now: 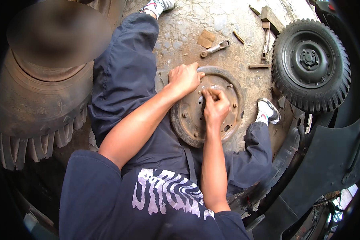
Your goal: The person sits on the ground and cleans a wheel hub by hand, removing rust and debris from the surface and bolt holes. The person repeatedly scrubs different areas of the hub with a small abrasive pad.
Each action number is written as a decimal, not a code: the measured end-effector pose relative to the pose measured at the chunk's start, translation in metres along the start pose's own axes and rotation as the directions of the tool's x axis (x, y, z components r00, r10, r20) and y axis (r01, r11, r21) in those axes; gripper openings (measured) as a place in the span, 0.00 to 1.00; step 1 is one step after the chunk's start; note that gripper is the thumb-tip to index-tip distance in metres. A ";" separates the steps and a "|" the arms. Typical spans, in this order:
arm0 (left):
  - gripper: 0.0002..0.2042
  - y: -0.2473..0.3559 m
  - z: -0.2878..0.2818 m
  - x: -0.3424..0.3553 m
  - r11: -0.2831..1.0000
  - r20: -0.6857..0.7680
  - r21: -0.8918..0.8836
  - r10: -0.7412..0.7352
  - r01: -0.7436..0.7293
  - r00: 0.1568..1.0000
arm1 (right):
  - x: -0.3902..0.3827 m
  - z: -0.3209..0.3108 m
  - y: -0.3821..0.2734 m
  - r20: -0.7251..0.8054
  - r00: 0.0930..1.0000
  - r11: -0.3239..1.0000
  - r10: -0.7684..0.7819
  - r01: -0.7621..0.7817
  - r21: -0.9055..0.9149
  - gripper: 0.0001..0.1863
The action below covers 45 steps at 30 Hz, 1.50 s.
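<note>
Between my legs lies a round, rusty metal plate (192, 130) with a raised rim, bolt heads and several holes, much like a brake backing plate. My left hand (184, 79) is closed on its far left rim, the fingertips curling over the edge. Over the middle of the plate is my right hand (217, 106), its thumb and fingers pinched together and pointing down at the face. Whatever sits in that pinch is too small or hidden to make out.
A connecting-rod-shaped metal part (216, 48) and a brown scrap piece (206, 39) lie on the cracked ground beyond the plate. At right stands a black wheel with tyre (311, 66), near dark vehicle bodywork (316, 168). A large worn tyre (44, 108) is at left.
</note>
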<state>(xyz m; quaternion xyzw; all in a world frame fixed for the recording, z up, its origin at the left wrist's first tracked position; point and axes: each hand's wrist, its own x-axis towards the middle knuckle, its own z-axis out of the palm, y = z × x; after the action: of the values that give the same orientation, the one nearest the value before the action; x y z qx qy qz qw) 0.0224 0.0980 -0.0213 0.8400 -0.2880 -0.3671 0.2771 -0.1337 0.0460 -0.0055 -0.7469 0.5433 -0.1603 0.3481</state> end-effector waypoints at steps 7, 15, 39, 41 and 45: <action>0.24 -0.009 0.003 0.006 0.998 -0.039 -0.065 -0.020 0.017 0.999 | -0.009 -0.002 0.005 0.006 1.000 0.998 0.026 -0.025 -0.051 0.12; 0.22 -0.001 -0.001 -0.002 0.999 -0.020 -0.034 -0.020 0.019 1.000 | 0.028 0.008 0.003 -0.096 0.994 0.998 -0.053 0.050 -0.038 0.13; 0.21 0.000 -0.074 -0.066 0.932 -0.170 -0.217 0.258 -0.292 0.951 | -0.019 -0.024 0.018 -0.029 0.990 0.990 -0.140 0.140 0.011 0.10; 0.19 -0.003 -0.086 -0.073 0.942 -0.158 -0.266 0.166 -0.204 0.973 | -0.016 -0.029 0.012 -0.026 0.988 0.989 -0.151 0.151 0.002 0.11; 0.20 -0.004 -0.077 -0.057 0.962 -0.180 -0.139 0.211 -0.237 0.961 | 0.011 -0.023 0.013 -0.112 0.971 0.978 -0.209 0.206 -0.038 0.14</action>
<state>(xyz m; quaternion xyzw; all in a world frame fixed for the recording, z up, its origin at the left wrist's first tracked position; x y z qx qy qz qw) 0.0507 0.1597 0.0467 0.8043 -0.3275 -0.2851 0.4056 -0.1534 0.0261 0.0002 -0.7937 0.4834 -0.2314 0.2877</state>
